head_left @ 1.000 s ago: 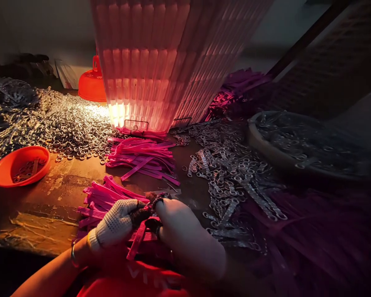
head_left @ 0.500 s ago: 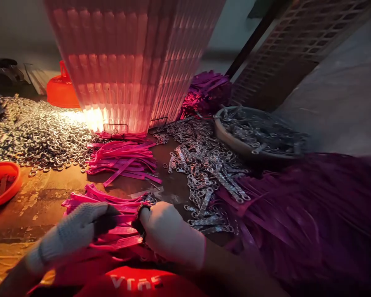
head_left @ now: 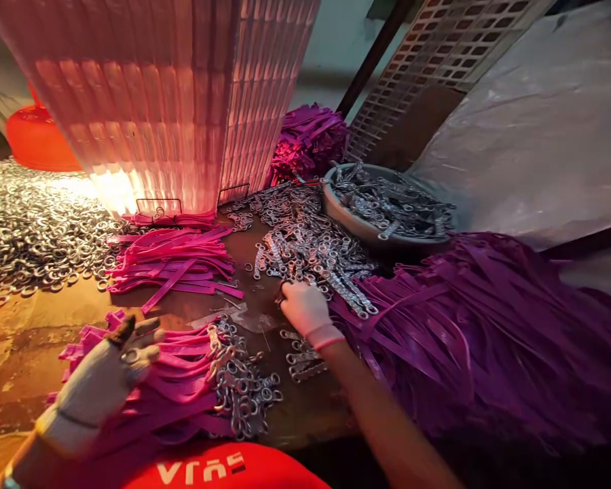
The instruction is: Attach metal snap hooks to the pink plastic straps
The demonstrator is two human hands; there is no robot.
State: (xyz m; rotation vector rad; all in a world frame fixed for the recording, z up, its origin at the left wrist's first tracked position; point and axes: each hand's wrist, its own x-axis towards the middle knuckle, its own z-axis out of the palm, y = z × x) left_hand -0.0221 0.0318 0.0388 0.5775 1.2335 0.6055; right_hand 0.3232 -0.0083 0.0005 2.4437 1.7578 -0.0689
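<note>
My left hand (head_left: 99, 380), in a pale knit glove with dark fingertips, has a metal ring (head_left: 131, 356) between its fingers. Below and beside it lies a bundle of pink straps (head_left: 178, 370), whose right ends carry metal rings and links (head_left: 242, 384). My right hand (head_left: 305, 309), also gloved, reaches to the near edge of a pile of patterned metal links (head_left: 310, 248). Its fingers are curled and their tips point into the links; what they pinch is hidden. A few more links (head_left: 300, 356) lie just below that hand.
A second pink strap bundle (head_left: 173, 261) lies behind. Loose metal rings (head_left: 41, 231) heap at left by a red lamp (head_left: 43, 139) and a translucent corrugated panel (head_left: 183, 102). A basin (head_left: 343, 210) of links stands back right; purple straps (head_left: 468, 326) spread along the right.
My right hand has left the near pink straps and moved right and away to the link pile. My left hand has let go of the strap and now shows a ring. The view has turned right.
</note>
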